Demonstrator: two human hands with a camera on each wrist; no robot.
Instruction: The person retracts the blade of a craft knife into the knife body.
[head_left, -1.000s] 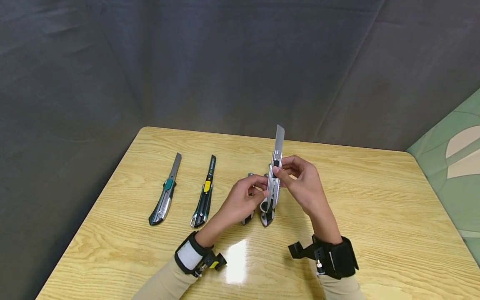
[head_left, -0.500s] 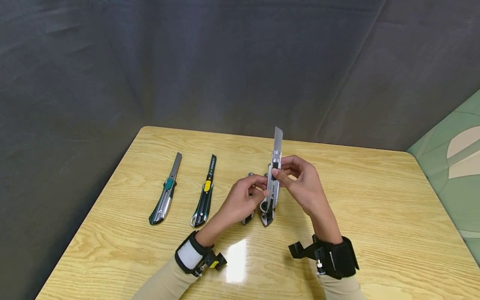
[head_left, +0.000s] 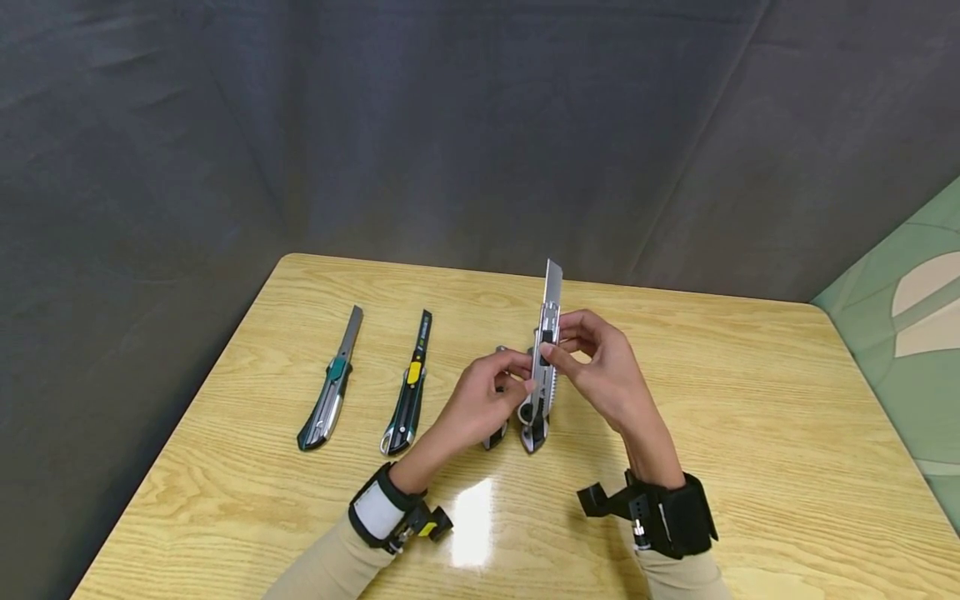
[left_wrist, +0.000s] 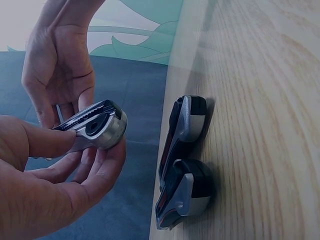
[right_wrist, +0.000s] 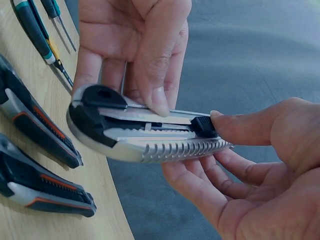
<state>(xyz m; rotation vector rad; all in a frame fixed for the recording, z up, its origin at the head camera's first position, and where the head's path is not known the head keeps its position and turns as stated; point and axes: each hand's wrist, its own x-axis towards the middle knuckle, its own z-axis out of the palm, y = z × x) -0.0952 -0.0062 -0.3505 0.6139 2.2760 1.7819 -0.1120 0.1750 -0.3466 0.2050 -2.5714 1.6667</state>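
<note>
Both hands hold a silver snap-off cutter [head_left: 543, 379] above the table, its blade [head_left: 553, 282] pointing away. My left hand [head_left: 483, 404] pinches the body between thumb and fingers near the rear end. My right hand [head_left: 606, 375] grips it farther forward, thumb on the black slider [right_wrist: 202, 126], fingers under the ridged edge. Beneath lie two black-and-grey cutters with orange trim: one cutter [right_wrist: 35, 117] and its neighbour [right_wrist: 47, 185]. In the head view the hands and the silver cutter partly hide them.
Left on the wood-grain table [head_left: 750, 417] lie a silver cutter with a teal slider [head_left: 339, 369] and a black cutter with a yellow slider [head_left: 413, 372], both with blades out. A dark cloth [head_left: 480, 150] hangs behind the table's far edge.
The right thumb has moved the slider back toward the handle's rear, and less blade sticks out. The left hand and the cutters on the table have stayed in place.
</note>
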